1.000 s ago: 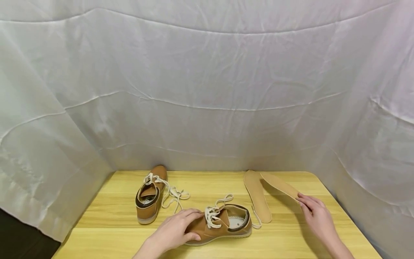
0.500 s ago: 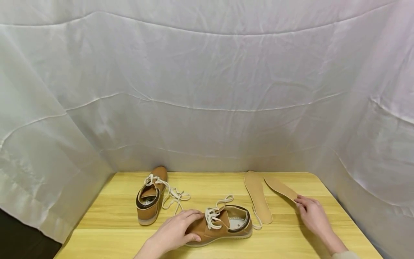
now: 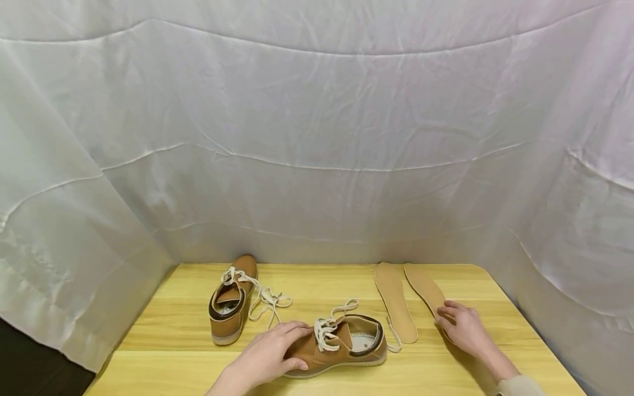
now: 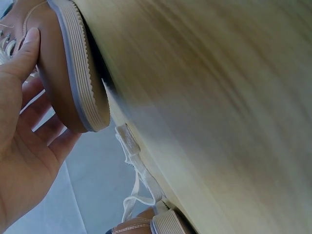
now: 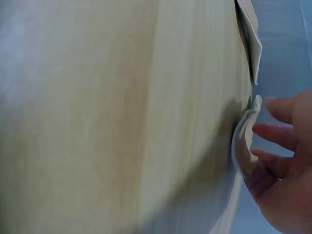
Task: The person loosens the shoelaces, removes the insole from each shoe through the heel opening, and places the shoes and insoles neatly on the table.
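Observation:
In the head view, my left hand [image 3: 267, 352] holds the toe of a brown lace-up shoe [image 3: 342, 352] lying with its opening to the right. The left wrist view shows the thumb [image 4: 27, 51] on the shoe's upper and the other fingers around its far side. At the right, my right hand [image 3: 463, 327] pinches the near end of a tan insole [image 3: 426, 286]; its far end lies on the table. The right wrist view shows this insole [image 5: 243, 144] curved at the fingertips. Another tan insole [image 3: 396, 302] lies flat, left of it, close behind the shoe's heel.
A second brown shoe [image 3: 230, 308] stands at the back left of the wooden table [image 3: 163, 363], toe away. Its pale laces [image 3: 269, 300] trail to the right. A grey-white cloth [image 3: 317, 198] hangs behind the table and along both sides.
My right hand has moved left and lowered the insole from a raised slant to the table, roughly alongside the other insole. My left hand and the shoe have stayed in place.

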`<state>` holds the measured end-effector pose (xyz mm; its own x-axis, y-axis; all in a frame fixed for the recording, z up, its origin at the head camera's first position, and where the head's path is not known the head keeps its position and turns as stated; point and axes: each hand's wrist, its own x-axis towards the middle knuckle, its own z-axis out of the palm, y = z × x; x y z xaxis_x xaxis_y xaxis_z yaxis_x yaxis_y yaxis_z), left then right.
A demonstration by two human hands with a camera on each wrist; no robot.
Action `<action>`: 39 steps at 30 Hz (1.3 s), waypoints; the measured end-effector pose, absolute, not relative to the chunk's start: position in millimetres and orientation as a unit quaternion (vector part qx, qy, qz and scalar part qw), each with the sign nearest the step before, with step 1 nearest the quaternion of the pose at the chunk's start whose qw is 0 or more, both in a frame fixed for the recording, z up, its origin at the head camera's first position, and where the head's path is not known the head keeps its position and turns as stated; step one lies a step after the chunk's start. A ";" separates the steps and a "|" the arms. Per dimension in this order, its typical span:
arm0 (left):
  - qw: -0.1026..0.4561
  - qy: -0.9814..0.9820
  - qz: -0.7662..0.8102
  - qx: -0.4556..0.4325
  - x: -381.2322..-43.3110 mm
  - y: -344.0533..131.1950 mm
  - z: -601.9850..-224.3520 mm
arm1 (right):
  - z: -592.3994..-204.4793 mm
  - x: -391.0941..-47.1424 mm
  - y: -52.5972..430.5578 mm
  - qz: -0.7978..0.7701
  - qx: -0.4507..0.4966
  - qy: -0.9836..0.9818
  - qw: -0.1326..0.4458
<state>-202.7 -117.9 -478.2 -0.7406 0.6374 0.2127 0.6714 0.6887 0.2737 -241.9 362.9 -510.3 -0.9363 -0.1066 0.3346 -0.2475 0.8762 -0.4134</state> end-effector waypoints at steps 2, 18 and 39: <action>0.050 -0.917 -0.168 -0.358 -202.3 -117.6 -478.3 | -510.9 -242.9 361.2 0.228 0.103 -0.956 0.151; 0.050 -0.917 -0.172 -0.356 -201.1 -117.9 -477.3 | -515.0 -242.1 349.9 0.218 0.132 -0.959 0.119; 0.067 -0.924 -0.242 -0.289 -192.9 -108.9 -468.6 | -472.5 -229.2 314.9 0.324 0.162 -0.900 0.243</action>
<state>-192.9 -108.9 -468.6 -0.8237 0.5023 0.2630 0.5667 0.7160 0.4076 -229.2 314.9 -472.5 -0.8293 -0.1334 0.5426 -0.4485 0.7381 -0.5040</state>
